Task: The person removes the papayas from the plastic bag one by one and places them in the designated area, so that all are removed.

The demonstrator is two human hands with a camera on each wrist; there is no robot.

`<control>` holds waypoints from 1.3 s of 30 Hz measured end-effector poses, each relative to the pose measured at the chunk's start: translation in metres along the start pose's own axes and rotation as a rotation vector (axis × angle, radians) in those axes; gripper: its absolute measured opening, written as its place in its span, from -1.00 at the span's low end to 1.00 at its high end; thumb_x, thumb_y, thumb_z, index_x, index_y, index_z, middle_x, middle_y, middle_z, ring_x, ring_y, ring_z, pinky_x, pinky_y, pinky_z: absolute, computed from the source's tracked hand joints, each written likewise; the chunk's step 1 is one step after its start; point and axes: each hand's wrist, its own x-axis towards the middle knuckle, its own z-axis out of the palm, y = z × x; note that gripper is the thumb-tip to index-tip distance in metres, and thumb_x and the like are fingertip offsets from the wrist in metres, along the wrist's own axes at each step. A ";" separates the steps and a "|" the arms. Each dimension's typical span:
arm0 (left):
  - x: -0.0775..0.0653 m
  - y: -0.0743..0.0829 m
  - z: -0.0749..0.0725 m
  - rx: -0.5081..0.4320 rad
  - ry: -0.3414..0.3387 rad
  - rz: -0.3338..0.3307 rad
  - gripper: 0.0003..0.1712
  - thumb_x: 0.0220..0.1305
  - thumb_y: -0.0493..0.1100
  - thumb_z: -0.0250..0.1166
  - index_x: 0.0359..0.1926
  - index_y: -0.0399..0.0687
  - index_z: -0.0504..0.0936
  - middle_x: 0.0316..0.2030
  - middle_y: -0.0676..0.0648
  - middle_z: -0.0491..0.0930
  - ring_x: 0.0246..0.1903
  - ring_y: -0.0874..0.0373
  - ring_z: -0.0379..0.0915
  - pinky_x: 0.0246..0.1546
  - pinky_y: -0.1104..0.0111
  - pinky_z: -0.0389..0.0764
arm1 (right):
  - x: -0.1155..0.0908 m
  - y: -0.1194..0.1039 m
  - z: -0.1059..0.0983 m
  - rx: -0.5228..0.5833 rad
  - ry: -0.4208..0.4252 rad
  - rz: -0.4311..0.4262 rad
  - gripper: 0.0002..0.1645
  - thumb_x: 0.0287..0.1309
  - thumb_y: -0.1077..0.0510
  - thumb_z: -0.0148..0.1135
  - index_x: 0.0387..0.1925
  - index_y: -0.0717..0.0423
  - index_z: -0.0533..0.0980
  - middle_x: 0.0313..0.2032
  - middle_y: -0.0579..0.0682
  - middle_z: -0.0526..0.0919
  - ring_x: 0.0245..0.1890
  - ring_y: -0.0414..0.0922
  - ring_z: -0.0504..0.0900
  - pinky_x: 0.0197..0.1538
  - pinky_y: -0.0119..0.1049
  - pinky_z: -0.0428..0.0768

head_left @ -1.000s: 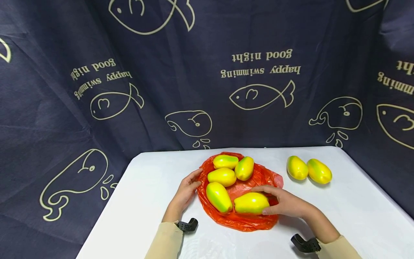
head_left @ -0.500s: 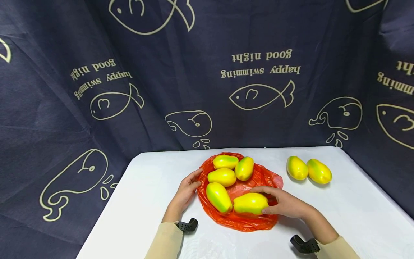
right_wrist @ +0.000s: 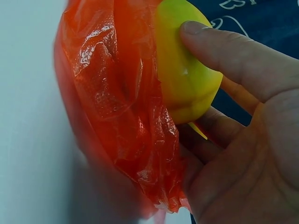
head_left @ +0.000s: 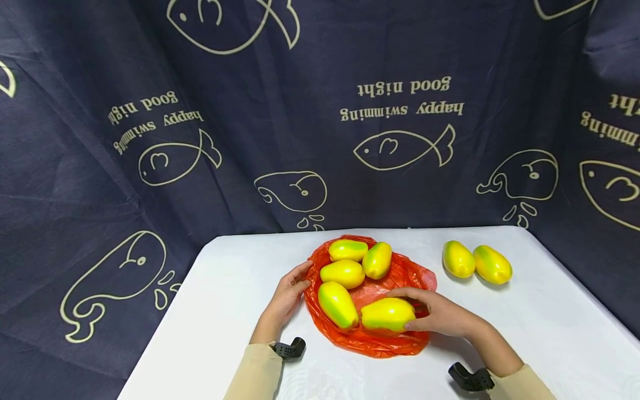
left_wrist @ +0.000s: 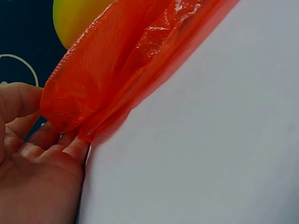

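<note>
A red plastic bag [head_left: 367, 347] lies spread open on the table, with several yellow-green papayas in it. My right hand [head_left: 445, 314] grips the near-right papaya [head_left: 387, 314], thumb on the near side and fingers over the far side. In the right wrist view the thumb [right_wrist: 224, 49] presses on the papaya [right_wrist: 184, 70], beside the bag's crumpled rim [right_wrist: 126, 112]. My left hand [head_left: 286, 297] holds the bag's left rim. In the left wrist view the rim [left_wrist: 84, 102] sits between thumb and fingers of that hand [left_wrist: 42, 182]; the fingertips are partly hidden.
Two more papayas, one [head_left: 459, 259] beside the other [head_left: 493, 264], lie on the white table [head_left: 225, 289] at the back right, outside the bag. A dark blue curtain [head_left: 240, 111] with fish and whale drawings hangs behind the table.
The papaya in my right hand has shifted very slightly left. The left hand and the bag stay where they were.
</note>
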 end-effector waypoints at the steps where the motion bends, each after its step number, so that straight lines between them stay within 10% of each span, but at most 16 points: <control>1: 0.000 0.000 0.000 0.000 0.001 0.001 -0.37 0.35 -0.42 0.06 0.43 -0.05 0.37 0.48 -0.11 0.28 0.47 -0.04 0.17 0.35 0.35 0.44 | 0.000 0.000 0.000 0.002 0.002 0.001 -0.24 0.12 0.00 0.42 0.37 -0.17 0.39 0.26 -0.01 0.48 0.21 0.10 0.39 0.07 -0.42 0.58; 29: 0.001 -0.002 0.000 0.004 0.014 0.002 -0.35 0.33 -0.44 0.06 0.43 -0.06 0.37 0.46 -0.12 0.29 0.48 -0.03 0.16 0.35 0.36 0.43 | -0.012 -0.003 -0.001 -0.116 0.223 -0.038 -0.28 0.08 -0.05 0.44 0.30 -0.35 0.42 0.21 -0.10 0.57 0.17 -0.10 0.45 0.21 0.06 0.54; 39: 0.002 -0.003 0.000 0.000 0.010 0.003 -0.36 0.34 -0.44 0.06 0.43 -0.05 0.38 0.47 -0.11 0.29 0.48 -0.03 0.16 0.32 0.42 0.44 | -0.013 -0.003 -0.004 -0.068 0.306 -0.067 -0.27 0.09 0.00 0.45 0.31 -0.27 0.42 0.20 -0.11 0.58 0.08 -0.18 0.54 0.10 -0.33 0.62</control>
